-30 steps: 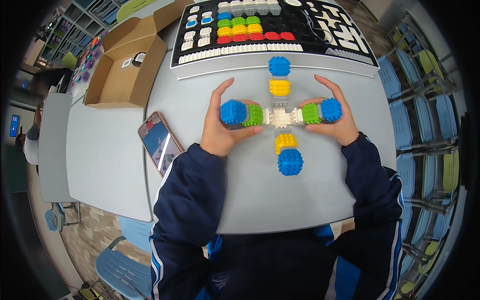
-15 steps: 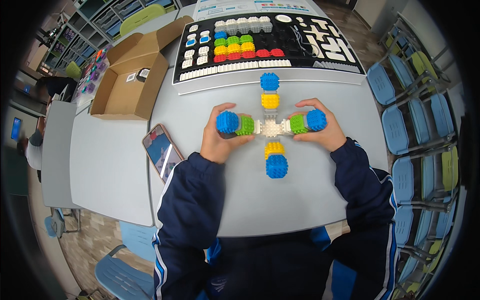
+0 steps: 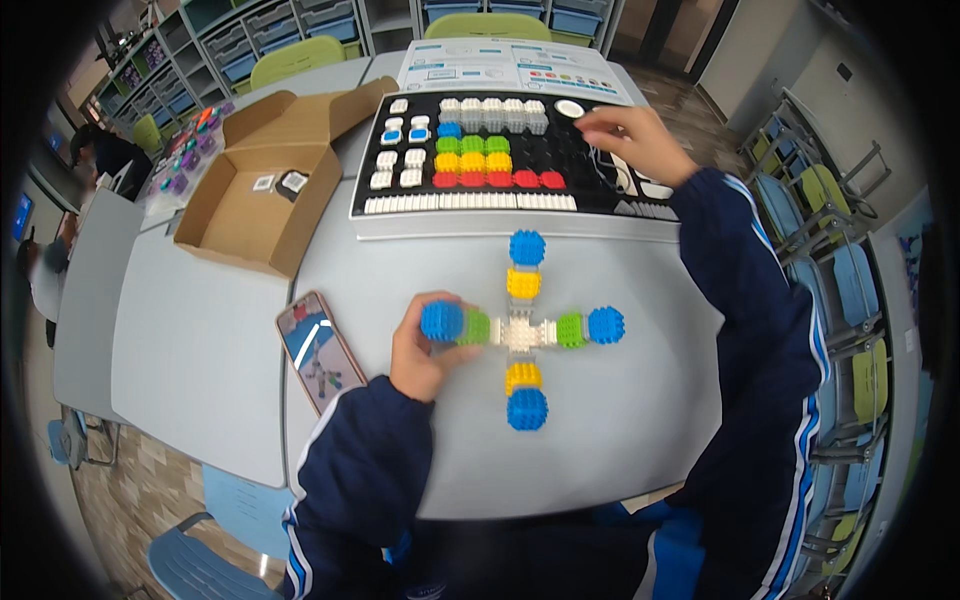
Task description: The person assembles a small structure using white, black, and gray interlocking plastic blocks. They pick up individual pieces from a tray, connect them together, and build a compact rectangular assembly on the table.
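A cross-shaped block model (image 3: pixel 519 333) stands over the table, with a white centre, green and yellow blocks along its arms and blue blocks at the ends. My left hand (image 3: pixel 420 355) is closed around its left arm, at the blue and green blocks. Above the right part of the black block tray (image 3: pixel 555 155), my right hand (image 3: pixel 637 142) reaches with bent fingers somewhat apart, and I see nothing held in them. Close to its fingertips are a white round piece (image 3: pixel 568 108) and a grey cable (image 3: pixel 603 172). My right hand and sleeve cover part of the tray's white pieces.
Left of the model lies a phone (image 3: pixel 322 352) showing a picture. An open cardboard box (image 3: pixel 235 225) stands farther left, and printed sheets (image 3: pixel 500 68) lie behind the tray. Folded chairs (image 3: pixel 855 270) line the right side. Other people are at the far left.
My right hand has let go of the model's right arm and moved up over the tray. My left hand keeps its hold. The view has shifted, so the model appears lower.
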Available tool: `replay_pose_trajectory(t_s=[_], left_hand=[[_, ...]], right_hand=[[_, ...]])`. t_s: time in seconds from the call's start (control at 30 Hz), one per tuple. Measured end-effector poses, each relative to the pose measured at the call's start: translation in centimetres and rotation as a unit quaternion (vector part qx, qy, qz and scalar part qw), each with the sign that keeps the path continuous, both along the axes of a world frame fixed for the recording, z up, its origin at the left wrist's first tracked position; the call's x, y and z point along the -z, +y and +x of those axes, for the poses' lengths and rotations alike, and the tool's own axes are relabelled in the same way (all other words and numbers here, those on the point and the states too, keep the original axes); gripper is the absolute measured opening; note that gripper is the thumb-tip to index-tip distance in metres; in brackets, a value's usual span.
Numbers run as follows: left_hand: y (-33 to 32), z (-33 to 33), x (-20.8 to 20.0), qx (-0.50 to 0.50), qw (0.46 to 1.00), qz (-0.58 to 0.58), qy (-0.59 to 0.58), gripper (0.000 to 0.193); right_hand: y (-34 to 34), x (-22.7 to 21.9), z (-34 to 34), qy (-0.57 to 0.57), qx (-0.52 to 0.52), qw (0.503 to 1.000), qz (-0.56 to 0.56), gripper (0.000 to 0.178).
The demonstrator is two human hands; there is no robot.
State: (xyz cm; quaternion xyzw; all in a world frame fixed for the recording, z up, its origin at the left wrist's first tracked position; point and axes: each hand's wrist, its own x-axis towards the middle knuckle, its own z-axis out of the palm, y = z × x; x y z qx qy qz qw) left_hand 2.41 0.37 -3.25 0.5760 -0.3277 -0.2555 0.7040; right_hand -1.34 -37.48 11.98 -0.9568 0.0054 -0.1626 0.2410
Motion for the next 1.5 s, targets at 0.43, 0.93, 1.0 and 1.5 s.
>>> replay_pose_trajectory(t_s=[0.43, 0.93, 1.0, 1.5], left_hand=[[0.6, 0.2, -0.9, -0.004, 0.998, 0.023, 0.055, 0.056], [-0.2, 0.6, -1.4, 0.017, 0.998, 0.062, 0.029, 0.053], [-0.4, 0.8, -1.2, 0.031, 0.997, 0.072, 0.010, 0.057], [0.1, 0.6, -1.5, 0.023, 0.997, 0.062, 0.038, 0.052]], right_hand=[[-6.8, 9.9, 17.5, 0.050, 0.238, 0.946, -0.215, 0.028], [-10.6, 10.5, 19.3, -0.023, 0.232, 0.968, -0.089, 0.034], [-12.8, 11.1, 19.4, -0.030, 0.201, 0.978, -0.037, 0.034], [-10.7, 10.4, 22.1, 0.089, 0.226, 0.957, -0.158, 0.024]])
